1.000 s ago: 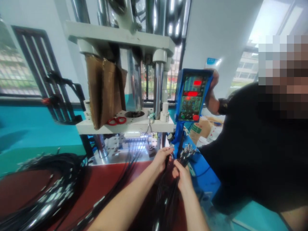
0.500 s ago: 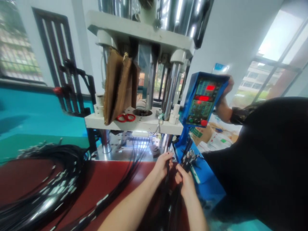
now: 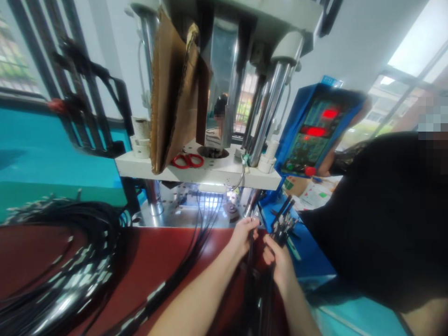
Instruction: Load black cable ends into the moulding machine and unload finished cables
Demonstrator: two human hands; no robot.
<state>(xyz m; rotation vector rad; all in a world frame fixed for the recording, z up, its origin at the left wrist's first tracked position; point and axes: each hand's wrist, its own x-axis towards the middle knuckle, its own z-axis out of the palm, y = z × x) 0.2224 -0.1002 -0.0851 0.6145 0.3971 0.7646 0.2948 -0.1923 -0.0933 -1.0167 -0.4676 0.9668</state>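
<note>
"How were the hands working?"

"The left hand point(image 3: 243, 238) pinched a dark cable point(image 3: 251, 249) near its tip, the grip closed; the right hand point(image 3: 279, 259) had its grip clamped on a cable bundle point(image 3: 282, 229), pale ends fanned upward; I'd judge they were dealing with single ends."

"What did moving them call for?"

"A light pinch, probably, and slow travel; loose ends could have snagged on one another."

"And the room around them?"

"Tight ahead; both hands were near the far edge of the red table point(image 3: 150, 252), with a steel post point(image 3: 251, 203) just beyond the left fingers; a blue surface point(image 3: 313, 259) and a person in black point(image 3: 367, 210) bounded the right; leftward, a cable strand point(image 3: 175, 275) ran towards the press point(image 3: 206, 176), with a cable coil point(image 3: 105, 224) farther over."
</note>
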